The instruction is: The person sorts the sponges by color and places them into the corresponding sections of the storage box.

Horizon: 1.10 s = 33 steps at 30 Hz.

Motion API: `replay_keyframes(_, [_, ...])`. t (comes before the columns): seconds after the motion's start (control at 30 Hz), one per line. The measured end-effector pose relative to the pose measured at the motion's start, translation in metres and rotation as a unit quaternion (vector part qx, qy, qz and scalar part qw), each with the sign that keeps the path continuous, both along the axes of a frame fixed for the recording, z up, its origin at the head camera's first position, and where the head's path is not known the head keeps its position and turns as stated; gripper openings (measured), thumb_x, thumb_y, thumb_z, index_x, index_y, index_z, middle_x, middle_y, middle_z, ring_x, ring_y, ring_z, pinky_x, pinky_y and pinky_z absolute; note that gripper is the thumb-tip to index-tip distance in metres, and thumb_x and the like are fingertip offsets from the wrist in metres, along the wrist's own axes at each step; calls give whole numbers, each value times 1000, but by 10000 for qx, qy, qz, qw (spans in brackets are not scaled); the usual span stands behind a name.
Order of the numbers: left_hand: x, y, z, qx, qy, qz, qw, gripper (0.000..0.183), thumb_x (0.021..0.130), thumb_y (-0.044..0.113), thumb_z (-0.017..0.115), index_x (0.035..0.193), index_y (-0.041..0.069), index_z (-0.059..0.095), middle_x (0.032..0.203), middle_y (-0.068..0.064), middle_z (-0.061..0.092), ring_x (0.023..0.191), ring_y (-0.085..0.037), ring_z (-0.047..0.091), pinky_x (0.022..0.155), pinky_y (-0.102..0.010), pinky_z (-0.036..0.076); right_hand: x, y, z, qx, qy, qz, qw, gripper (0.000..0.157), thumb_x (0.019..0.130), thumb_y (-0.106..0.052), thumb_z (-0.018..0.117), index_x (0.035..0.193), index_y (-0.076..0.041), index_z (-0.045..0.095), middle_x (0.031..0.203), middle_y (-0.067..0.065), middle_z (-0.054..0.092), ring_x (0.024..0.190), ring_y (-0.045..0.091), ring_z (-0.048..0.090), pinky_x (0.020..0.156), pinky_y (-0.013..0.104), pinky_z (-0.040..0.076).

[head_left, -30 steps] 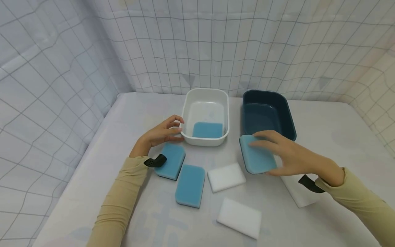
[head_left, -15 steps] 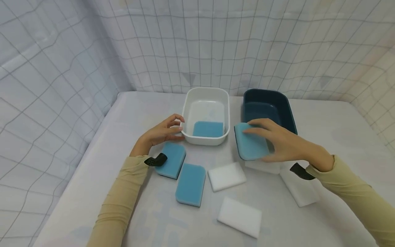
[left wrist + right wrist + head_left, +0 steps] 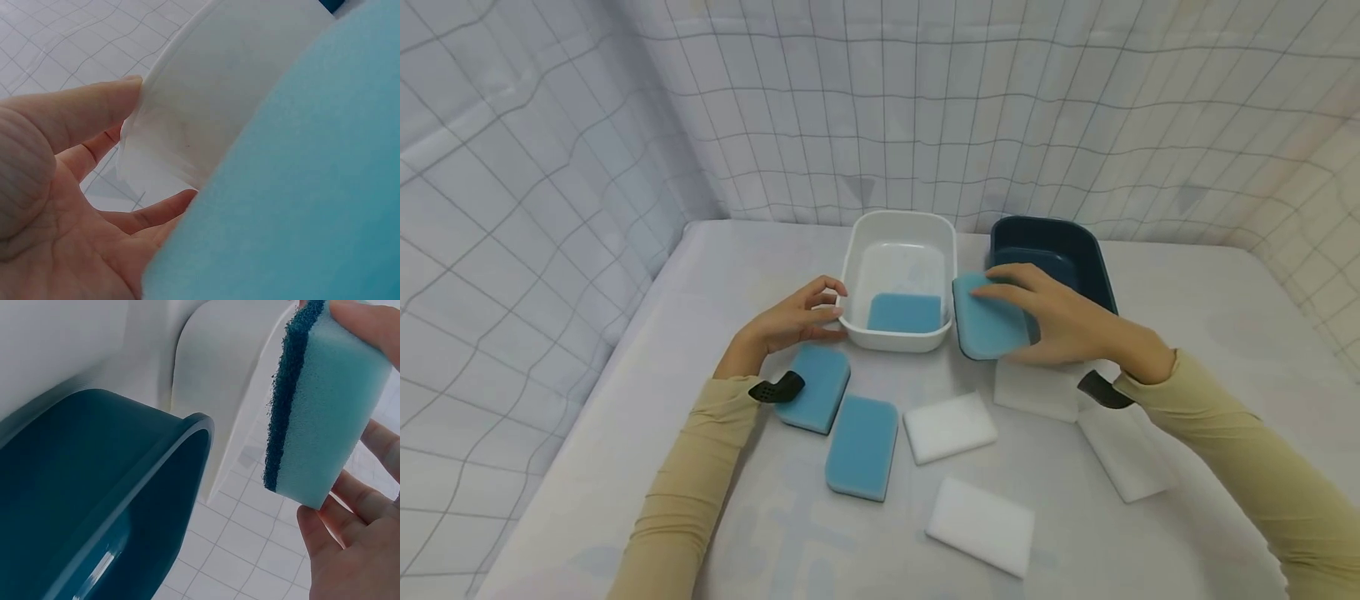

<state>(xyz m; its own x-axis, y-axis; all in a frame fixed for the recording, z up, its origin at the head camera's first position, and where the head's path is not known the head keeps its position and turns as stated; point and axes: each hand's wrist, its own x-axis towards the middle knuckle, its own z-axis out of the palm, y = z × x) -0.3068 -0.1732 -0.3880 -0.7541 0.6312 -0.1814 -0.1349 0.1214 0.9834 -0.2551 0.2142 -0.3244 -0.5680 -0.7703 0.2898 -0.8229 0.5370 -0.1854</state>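
Observation:
My right hand (image 3: 1067, 321) grips a blue sponge (image 3: 988, 321) by its edges, thumb on one side and fingers on the other. A dark scouring layer (image 3: 287, 400) backs its pale foam in the right wrist view. The sponge is raised between the two tubs, close to the white tub's right rim in the head view. My left hand (image 3: 782, 323) holds the left side of the white tub (image 3: 897, 341), thumb at the rim and fingers along the outer wall. Another blue sponge (image 3: 904, 313) lies at the near end inside that tub.
A navy tub (image 3: 1107, 279) stands right of the white one, partly behind my right hand. Two blue sponges (image 3: 862, 450) lie near my left wrist. Several white sponges (image 3: 951, 429) are spread across the table's middle and right. A grid-patterned curtain (image 3: 917, 108) rises behind.
My right hand has carried the blue sponge away from me and leftward, from the navy tub's near edge toward the white tub's right side. My left hand has stayed put.

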Motion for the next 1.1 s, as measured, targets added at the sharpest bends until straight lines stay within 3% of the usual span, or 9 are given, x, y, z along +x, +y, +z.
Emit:
replay_keyframes(0.3, [-1, 0, -3, 16, 56, -46, 10000, 24, 96, 13, 51, 115, 21, 39, 124, -9, 36, 110, -23, 53, 97, -41, 48, -20, -18, 1, -180, 34, 104, 9998, 78, 64, -30, 85, 132, -12, 49, 136, 19, 41, 121, 33, 40, 93, 52, 44])
replay_keyframes(1.1, [1, -1, -2, 37, 62, 3, 10000, 25, 96, 13, 51, 117, 18, 38, 129, -16, 33, 108, -22, 55, 96, -42, 49, -59, -43, 8, -140, -446, -440, 9979, 75, 70, -31, 80, 135, -11, 47, 139, 20, 37, 124, 36, 38, 97, 53, 43])
